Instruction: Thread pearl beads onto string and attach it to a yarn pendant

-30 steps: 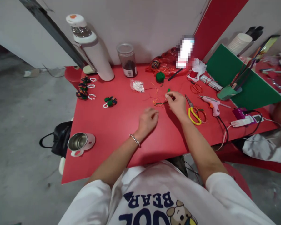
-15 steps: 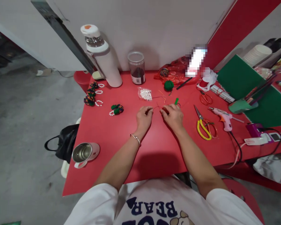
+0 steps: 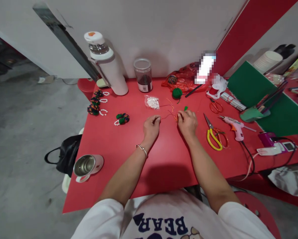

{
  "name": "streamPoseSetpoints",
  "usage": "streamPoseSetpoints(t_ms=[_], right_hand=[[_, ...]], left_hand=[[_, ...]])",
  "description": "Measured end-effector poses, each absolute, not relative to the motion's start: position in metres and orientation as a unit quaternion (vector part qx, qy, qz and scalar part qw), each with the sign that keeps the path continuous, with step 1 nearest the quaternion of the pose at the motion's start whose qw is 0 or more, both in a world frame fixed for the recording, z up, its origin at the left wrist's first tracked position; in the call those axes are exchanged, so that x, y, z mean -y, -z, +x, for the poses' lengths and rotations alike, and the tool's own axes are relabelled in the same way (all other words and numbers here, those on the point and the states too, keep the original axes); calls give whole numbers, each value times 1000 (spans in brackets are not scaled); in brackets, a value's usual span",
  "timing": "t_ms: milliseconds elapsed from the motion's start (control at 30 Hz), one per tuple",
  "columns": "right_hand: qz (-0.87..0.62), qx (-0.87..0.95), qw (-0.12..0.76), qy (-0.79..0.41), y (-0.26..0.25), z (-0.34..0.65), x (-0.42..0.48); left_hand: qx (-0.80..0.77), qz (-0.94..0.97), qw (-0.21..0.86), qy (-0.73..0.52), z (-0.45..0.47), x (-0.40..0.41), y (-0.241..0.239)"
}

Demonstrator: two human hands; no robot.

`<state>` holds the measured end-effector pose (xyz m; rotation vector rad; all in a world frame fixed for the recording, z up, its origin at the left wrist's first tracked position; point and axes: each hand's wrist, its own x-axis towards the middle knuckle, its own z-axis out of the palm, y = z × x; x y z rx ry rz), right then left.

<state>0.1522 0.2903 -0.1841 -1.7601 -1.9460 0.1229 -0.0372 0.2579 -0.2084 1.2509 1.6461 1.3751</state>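
Observation:
Over the middle of the red table, my left hand (image 3: 151, 127) pinches one end of a thin red thread (image 3: 166, 117). The thread runs to the right toward my right hand (image 3: 188, 123), whose thumb and fingers are closed on it; short orange strands (image 3: 175, 117) show beside those fingertips. Just beyond lie a small bag of white beads (image 3: 152, 102), loose orange yarn (image 3: 172, 105) and a green piece (image 3: 186, 108). Left of my hands rests a dark multicoloured and green yarn piece (image 3: 124, 117) with a white bead loop. My fingers hide the thread's ends.
At the right lie yellow-handled scissors (image 3: 213, 139), red-handled scissors (image 3: 215, 106) and a pink glue gun (image 3: 235, 127). A green yarn ball (image 3: 177, 93), clear jar (image 3: 142, 75) and white bottle (image 3: 114, 73) stand at the back. An open mug (image 3: 97, 162) is near the left edge.
My hands have moved slightly apart, the right one shifting rightward, and a longer stretch of thread shows between them. Orange strands now appear at my right fingertips. The view has shifted a little.

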Motion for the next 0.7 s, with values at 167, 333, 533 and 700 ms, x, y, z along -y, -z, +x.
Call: streamPoseSetpoints(t_ms=[167, 333, 533, 700], right_hand=[[-660, 725, 186, -55, 161, 144, -313], [-661, 749, 24, -38, 132, 133, -352], [-623, 777, -87, -23, 120, 126, -389], [-606, 792, -73, -27, 120, 124, -397]], left_hand=[[-634, 491, 286, -524, -37, -260, 207], [-637, 491, 288, -520, -36, -259, 205], [-646, 486, 299, -507, -35, -260, 204], [-651, 488, 291, -503, -35, -260, 206]])
